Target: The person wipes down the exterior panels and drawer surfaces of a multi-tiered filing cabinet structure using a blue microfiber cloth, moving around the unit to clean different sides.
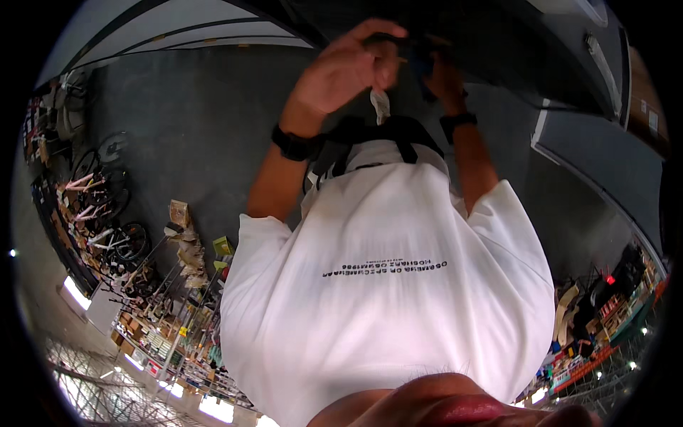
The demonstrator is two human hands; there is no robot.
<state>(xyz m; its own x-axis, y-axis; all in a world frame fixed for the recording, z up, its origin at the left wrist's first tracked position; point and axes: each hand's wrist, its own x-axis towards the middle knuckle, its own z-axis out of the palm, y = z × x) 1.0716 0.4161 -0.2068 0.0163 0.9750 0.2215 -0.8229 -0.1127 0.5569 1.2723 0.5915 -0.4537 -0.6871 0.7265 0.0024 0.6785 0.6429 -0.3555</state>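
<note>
My left hand [341,72] is raised at the top middle, its fingers curled and blurred. A thin dark strip runs between its thumb and fingers; whether it is held cannot be made out. To its right, my right hand [448,82] is in deep shadow, its fingers around a dark blue object [425,72] whose kind is unclear. Both wrists carry black bands [292,145]. Below my left hand shows a small whitish item [380,105], too blurred to name. A black waist strap [381,131] crosses the white T-shirt [384,224], which bears printed writing.
A large dark structure [512,48] looms over my hands, beside a pale panel with dark curved bars [208,32]. Several bicycles [106,235] and crumpled packing paper [191,259] line the left of the grey floor [187,117]. Stocked shelves [160,341] stand behind.
</note>
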